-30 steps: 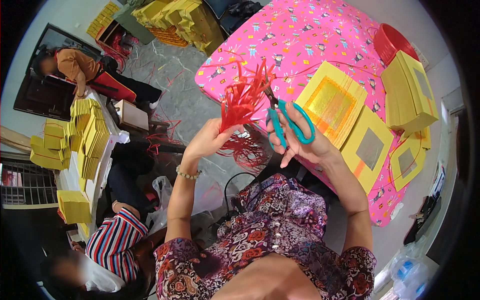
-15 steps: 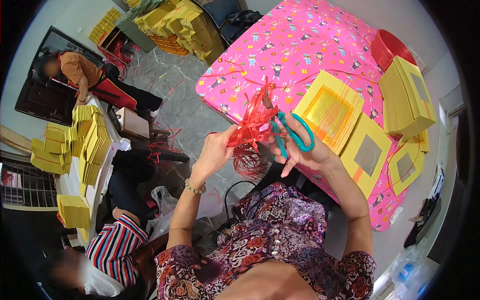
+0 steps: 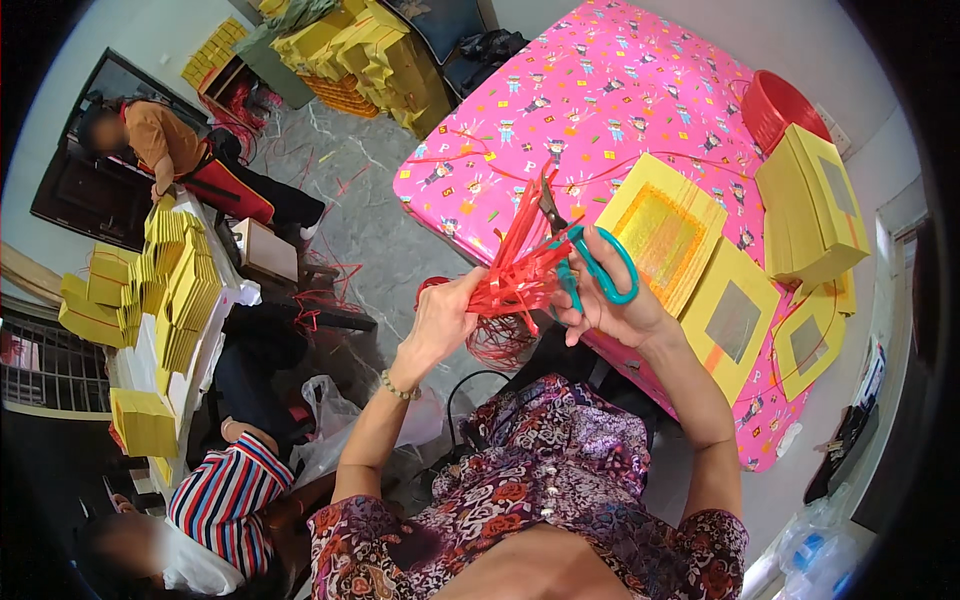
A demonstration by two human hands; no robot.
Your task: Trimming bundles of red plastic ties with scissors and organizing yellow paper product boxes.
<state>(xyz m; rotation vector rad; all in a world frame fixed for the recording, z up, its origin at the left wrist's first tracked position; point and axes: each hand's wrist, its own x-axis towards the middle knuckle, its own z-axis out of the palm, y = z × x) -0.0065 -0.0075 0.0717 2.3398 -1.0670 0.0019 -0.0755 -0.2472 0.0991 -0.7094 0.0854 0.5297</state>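
A bundle of shiny red ribbon strips [image 3: 512,288] is pinched in my left hand [image 3: 442,318], its loose ends fanning up and to the right. My right hand [image 3: 635,315] has its fingers through the teal handles of a pair of scissors [image 3: 614,268]. The dark blades point up and left and lie against the ribbon ends, slightly parted. Some of the blades is hidden by the strips. Below the bundle hangs a tangle of thin red strands [image 3: 500,342].
A pink patterned table cover [image 3: 560,110] bears yellow paper stacks [image 3: 665,225], a taller yellow stack [image 3: 810,215] and a red basket [image 3: 782,108]. At left, two people sit by a white table [image 3: 212,345] with folded yellow paper [image 3: 185,300]. Red scraps lie on the grey floor [image 3: 350,190].
The scissors have swung so their blades now show above the ribbon, where strips hid most of them before. The ribbon bundle has shifted a little and its ends spread differently.
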